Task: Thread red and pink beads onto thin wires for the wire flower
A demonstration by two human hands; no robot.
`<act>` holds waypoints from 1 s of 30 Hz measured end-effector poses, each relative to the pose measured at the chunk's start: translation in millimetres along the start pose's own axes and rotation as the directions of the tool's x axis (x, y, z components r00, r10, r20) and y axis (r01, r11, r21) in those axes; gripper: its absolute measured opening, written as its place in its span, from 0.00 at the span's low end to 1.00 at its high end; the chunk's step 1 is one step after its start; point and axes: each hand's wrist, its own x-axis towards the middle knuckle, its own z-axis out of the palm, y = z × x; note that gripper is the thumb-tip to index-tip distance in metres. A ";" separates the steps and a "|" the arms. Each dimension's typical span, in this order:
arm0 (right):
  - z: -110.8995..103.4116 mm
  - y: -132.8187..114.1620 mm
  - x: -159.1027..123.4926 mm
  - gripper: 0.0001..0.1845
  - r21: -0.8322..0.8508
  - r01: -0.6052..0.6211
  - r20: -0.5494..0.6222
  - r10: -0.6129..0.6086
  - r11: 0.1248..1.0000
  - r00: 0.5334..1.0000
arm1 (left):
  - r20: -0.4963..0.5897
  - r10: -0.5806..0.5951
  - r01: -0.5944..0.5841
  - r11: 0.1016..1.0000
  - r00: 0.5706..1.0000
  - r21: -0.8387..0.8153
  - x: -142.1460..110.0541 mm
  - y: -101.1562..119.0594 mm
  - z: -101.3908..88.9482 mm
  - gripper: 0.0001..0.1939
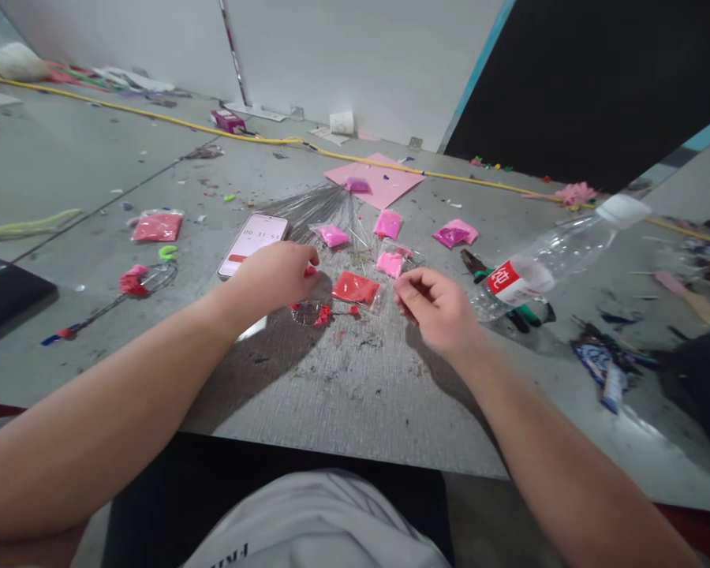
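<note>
My left hand (278,272) is curled closed beside the phone, and a small bit of pink clay (311,270) shows at its fingertips. Across from it, my right hand (438,308) is pinched with thumb against forefinger; what lies between them, if anything, I cannot make out. A clear packet of red clay (355,289) lies between the two hands. Just below it is a wire loop with red bits (323,315) on it. Pink clay packets (390,264) lie just beyond my right fingertips. The lit phone (254,241) displays a running timer, partly covered by my left hand.
A bundle of thin wires (319,209) fans out toward a pink sheet (384,177). Pliers (529,315) lie behind a tilted plastic bottle (544,264) at right. Left are a red packet (157,226) and a wire piece with red clay (133,282). A yellow cable (213,126) crosses behind.
</note>
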 end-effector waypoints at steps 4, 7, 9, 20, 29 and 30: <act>2.9 1.9 -0.9 0.11 -0.007 0.005 -0.006 -0.005 1.000 1.000 | -0.094 0.015 -0.011 0.999 0.995 0.041 -0.3 -2.6 0.9 0.19; 6.5 -4.3 -5.2 0.11 -0.034 0.027 -0.017 -0.028 0.999 0.999 | -0.220 0.085 -0.094 0.995 0.972 -0.031 -5.1 12.4 -5.9 0.19; 9.1 -11.6 -10.7 0.13 -0.057 0.061 -0.008 -0.061 0.996 0.998 | -0.245 0.160 -0.212 0.957 0.956 -0.201 -11.8 27.0 -9.2 0.15; 18.9 -30.4 -38.9 0.08 -0.359 0.655 0.105 -0.668 0.665 0.736 | 0.360 0.370 0.266 0.281 0.856 -0.922 -43.6 64.8 -0.8 0.13; 17.0 -29.7 -39.0 0.16 -0.331 0.661 0.096 -0.673 0.674 0.734 | 0.376 0.352 0.349 0.139 0.857 -0.927 -44.7 66.4 -5.2 0.15; 17.5 -30.1 -39.3 0.17 -0.319 0.657 0.091 -0.668 0.683 0.739 | 0.376 0.347 0.350 0.137 0.859 -0.927 -45.0 66.9 -5.4 0.15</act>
